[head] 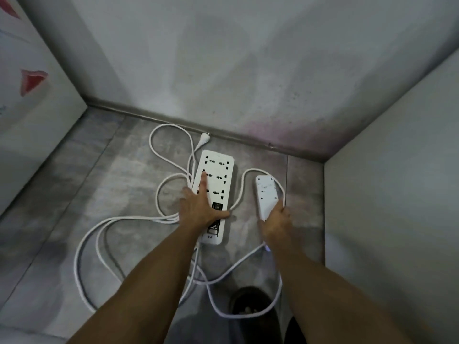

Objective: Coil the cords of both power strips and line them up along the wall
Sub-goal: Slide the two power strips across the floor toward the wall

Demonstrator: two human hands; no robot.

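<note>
A large white power strip point(221, 177) with several sockets lies on the grey floor, its far end toward the wall. My left hand point(198, 207) rests flat on its left side, fingers spread. A smaller white power strip point(266, 192) lies to the right, and my right hand point(275, 220) grips its near end. Their white cords point(99, 234) sprawl in loose uncoiled loops to the left and toward me. One white plug point(205, 139) lies by the baseboard.
A grey wall with a dark baseboard point(159, 115) runs across the back. A white cabinet side point(387, 194) closes the right, and a white panel with red shapes point(32, 80) stands on the left. My dark shoe point(250, 304) is among the near cord loops.
</note>
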